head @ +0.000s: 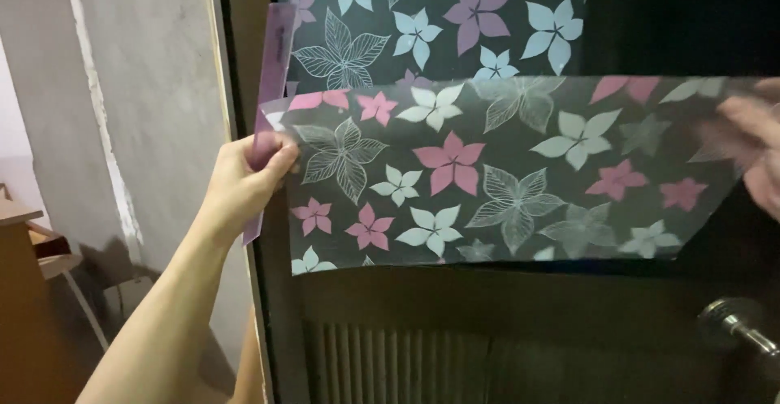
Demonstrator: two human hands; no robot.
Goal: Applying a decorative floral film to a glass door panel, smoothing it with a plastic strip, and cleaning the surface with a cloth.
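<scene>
A sheet of translucent flower-patterned film (487, 172) is held stretched across a dark door (366, 315), its pink, pale blue and white blossoms and outlined leaves seen against a grey ground. The left edge of the film is pinched by the left hand (248, 181), whose fingers are curled closed around the corner, the thumb pressed on the front face near the door's left edge. The right end of the film is gripped by the right hand (760, 148) at the picture's right border; that hand is seen partly through the film and is blurred, so how tightly it is closed cannot be told (only that the sheet's corner lies against it). Above the held sheet, a further stretch of the same film (431, 18) is seen lying flat on the upper part of the door, with a purple strip (276, 51) standing out along its left side. Below the sheet, a ribbed panel (390, 363) is seen in the door, and a metal door handle (735, 323) is seen at the lower right. A pale plastered wall (138, 112) is seen to the left, with wooden furniture (24, 290) beside it.
</scene>
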